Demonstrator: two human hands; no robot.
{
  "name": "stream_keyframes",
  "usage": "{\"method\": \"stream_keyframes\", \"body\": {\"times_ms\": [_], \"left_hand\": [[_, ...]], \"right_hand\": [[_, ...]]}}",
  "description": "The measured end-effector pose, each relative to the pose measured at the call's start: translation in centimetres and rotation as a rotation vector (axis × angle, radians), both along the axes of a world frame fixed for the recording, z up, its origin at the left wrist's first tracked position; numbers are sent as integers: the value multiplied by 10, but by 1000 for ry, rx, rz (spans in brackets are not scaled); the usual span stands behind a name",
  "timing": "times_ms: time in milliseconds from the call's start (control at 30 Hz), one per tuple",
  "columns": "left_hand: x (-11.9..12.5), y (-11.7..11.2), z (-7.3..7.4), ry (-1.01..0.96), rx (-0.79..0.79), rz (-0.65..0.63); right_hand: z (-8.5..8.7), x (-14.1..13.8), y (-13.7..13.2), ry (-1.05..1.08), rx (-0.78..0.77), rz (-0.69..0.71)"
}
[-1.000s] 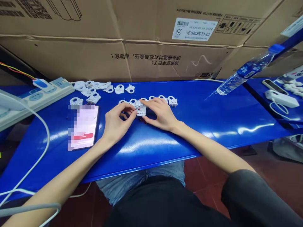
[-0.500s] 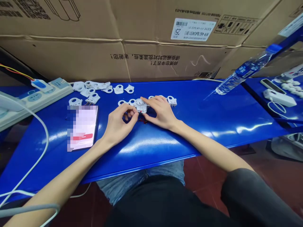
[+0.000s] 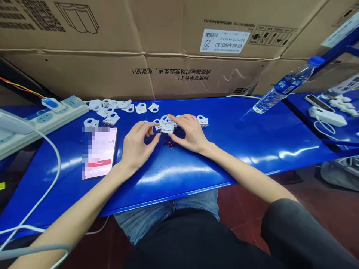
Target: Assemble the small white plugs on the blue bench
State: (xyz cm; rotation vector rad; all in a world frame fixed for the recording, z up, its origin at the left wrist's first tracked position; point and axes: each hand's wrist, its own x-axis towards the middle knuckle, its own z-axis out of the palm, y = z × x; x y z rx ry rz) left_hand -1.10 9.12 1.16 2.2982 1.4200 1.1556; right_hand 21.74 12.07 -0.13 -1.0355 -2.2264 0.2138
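Observation:
In the head view, a white plastic part with a ring-shaped top [image 3: 167,126] stands between my hands, with thin pins below it. My right hand [image 3: 192,133] grips it from the right, index finger at the ring and thumb near the lower edge. My left hand [image 3: 139,144] is at its left side, thumb and index finger apart; nothing shows between them. Just below lie several tiny red and black pieces with thin wire legs [image 3: 169,144]. Other white ring parts stand behind the hands, partly hidden; one ring part with pins [image 3: 202,120] shows to the right.
More white ring parts [image 3: 141,108] lie along the back left of the blue table [image 3: 224,157]. A phone [image 3: 101,153] and a power strip [image 3: 46,118] are at left. Cardboard boxes [image 3: 168,82] wall the back. A water bottle [image 3: 280,89] leans at right, near a white charger [image 3: 327,116].
My left thumb and index finger have parted and moved slightly left from the white ring part. The red spot on its front no longer shows. The camera view has shifted slightly.

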Motion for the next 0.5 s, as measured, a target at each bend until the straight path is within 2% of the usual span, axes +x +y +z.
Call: {"method": "stream_keyframes", "body": {"times_ms": [167,267,400,500], "left_hand": [[-5,0,-1,215,88,-13],[-7,0,3,305,134,-15],[-17,1,15,403,180,56],[-34,-1,23,364,145,169]], "right_hand": [[2,-1,-3,-38,9,30],[2,0,-2,-55,34,54],[10,3,-1,-104,40,34],[26,8,-8,-126,34,-21]]}}
